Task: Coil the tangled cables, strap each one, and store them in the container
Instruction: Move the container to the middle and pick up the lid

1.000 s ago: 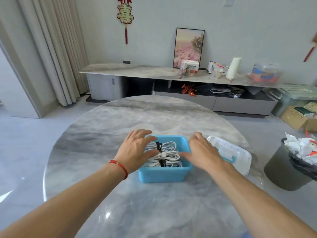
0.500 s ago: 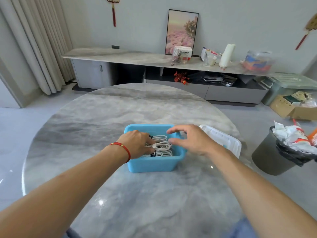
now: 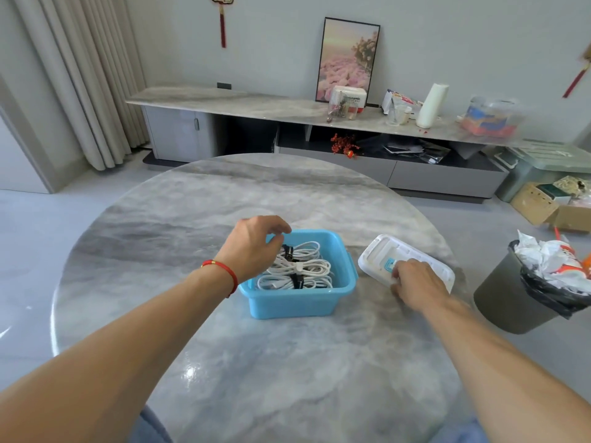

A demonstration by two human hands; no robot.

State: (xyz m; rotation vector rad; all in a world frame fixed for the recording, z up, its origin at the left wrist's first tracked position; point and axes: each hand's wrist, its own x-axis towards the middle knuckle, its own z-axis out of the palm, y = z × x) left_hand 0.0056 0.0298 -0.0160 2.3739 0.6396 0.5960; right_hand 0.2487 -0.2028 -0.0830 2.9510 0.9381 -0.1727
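A blue plastic container (image 3: pixel 307 302) stands on the round marble table (image 3: pixel 256 362). Inside it lie coiled white cables (image 3: pixel 303 270), each bound with a strap. My left hand (image 3: pixel 252 247) hovers over the container's left rim, fingers loosely curled, holding nothing. To the right of the container lies the white lid (image 3: pixel 383 254) with a blue handle, top side down. My right hand (image 3: pixel 415 282) rests on the lid's near edge, its fingers curled over that edge.
A grey waste bin (image 3: pixel 518 298) full of crumpled paper stands right of the table. Behind the table runs a long low cabinet (image 3: pixel 256 103) with a picture, a paper roll and boxes. Curtains (image 3: pixel 80 75) hang at the left.
My right hand has left the container and moved right onto the white lid. My left hand has lifted from the cables to above the container's left rim.
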